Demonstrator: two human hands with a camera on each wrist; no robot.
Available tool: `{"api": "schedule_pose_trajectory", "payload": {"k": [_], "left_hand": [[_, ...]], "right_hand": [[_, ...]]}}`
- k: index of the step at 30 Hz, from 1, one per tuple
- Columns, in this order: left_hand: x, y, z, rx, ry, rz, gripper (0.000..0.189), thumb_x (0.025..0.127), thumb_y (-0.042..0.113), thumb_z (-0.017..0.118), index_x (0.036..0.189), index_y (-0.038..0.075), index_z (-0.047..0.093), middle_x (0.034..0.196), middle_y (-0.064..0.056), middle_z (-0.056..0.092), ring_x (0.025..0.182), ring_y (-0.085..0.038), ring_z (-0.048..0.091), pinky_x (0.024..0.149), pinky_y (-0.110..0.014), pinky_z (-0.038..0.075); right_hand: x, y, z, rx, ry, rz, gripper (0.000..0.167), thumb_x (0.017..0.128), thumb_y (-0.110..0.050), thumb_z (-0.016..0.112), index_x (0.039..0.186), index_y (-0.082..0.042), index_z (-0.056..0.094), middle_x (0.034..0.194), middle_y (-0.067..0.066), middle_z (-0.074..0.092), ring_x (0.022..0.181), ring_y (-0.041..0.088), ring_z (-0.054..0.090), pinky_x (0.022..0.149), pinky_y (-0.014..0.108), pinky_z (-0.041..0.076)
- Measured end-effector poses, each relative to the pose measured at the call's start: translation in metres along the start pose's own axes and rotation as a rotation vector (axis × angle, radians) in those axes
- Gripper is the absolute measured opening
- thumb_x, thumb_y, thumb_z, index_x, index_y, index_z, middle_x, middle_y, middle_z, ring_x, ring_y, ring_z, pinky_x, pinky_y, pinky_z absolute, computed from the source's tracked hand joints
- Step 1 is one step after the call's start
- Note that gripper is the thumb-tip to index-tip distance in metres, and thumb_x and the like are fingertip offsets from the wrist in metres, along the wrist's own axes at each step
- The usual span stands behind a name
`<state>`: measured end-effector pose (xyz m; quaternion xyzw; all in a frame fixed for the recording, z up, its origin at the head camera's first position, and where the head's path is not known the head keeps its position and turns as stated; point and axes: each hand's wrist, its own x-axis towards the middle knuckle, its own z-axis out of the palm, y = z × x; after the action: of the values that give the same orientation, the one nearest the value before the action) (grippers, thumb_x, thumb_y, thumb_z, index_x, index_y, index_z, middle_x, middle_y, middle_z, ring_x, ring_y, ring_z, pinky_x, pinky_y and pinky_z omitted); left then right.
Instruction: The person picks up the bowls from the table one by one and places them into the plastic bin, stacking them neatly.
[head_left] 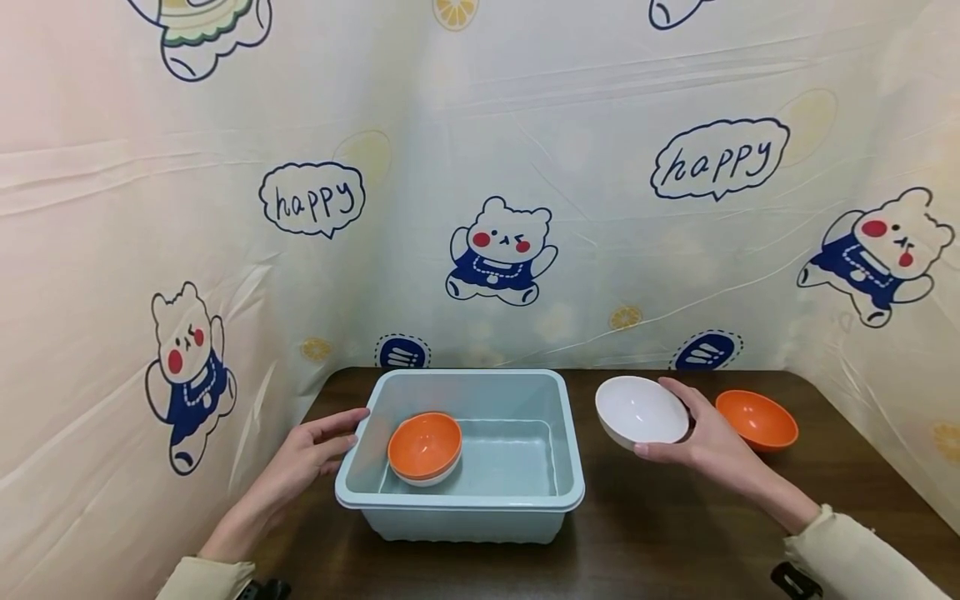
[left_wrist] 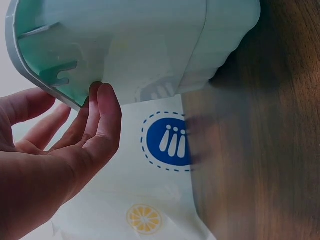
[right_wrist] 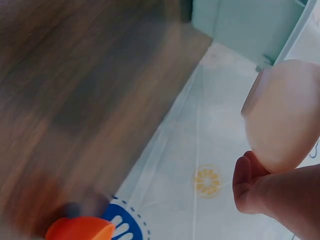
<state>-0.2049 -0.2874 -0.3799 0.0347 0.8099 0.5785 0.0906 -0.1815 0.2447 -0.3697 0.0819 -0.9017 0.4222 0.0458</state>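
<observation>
My right hand (head_left: pixel 705 442) grips a white bowl (head_left: pixel 637 408) by its right side, thumb at the near edge and fingers at the far edge. The bowl is held above the table, mouth up and tipped toward me; in the right wrist view its pale outside (right_wrist: pixel 282 115) shows. My left hand (head_left: pixel 307 454) is at the left side of a light blue plastic tub (head_left: pixel 480 502), its relaxed fingertips right at the rim and outer wall. Inside the tub, at the left, an orange bowl (head_left: pixel 425 444) sits nested in a white bowl (head_left: pixel 435 478).
Another orange bowl (head_left: pixel 757 421) lies on the dark wooden table (head_left: pixel 660 533) at the right, behind my right wrist. A printed cloth (head_left: pixel 585 250) with bears and lemon slices hangs behind and along both sides of the table.
</observation>
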Motion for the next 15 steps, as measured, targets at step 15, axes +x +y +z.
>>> {"api": "schedule_pose_trajectory", "payload": {"k": [15], "left_hand": [[0.0, -0.001, 0.001, -0.002, 0.0, 0.009, 0.051, 0.11, 0.015, 0.055, 0.157, -0.001, 0.045, 0.157, -0.028, 0.046, 0.125, -0.036, 0.063, 0.094, -0.046, 0.059]], "right_hand": [[-0.001, -0.026, -0.003, 0.043, -0.035, -0.053, 0.107, 0.081, -0.038, 0.09, 0.162, -0.002, 0.031, 0.158, 0.025, 0.039, 0.128, 0.043, 0.053, 0.102, 0.055, 0.05]]}}
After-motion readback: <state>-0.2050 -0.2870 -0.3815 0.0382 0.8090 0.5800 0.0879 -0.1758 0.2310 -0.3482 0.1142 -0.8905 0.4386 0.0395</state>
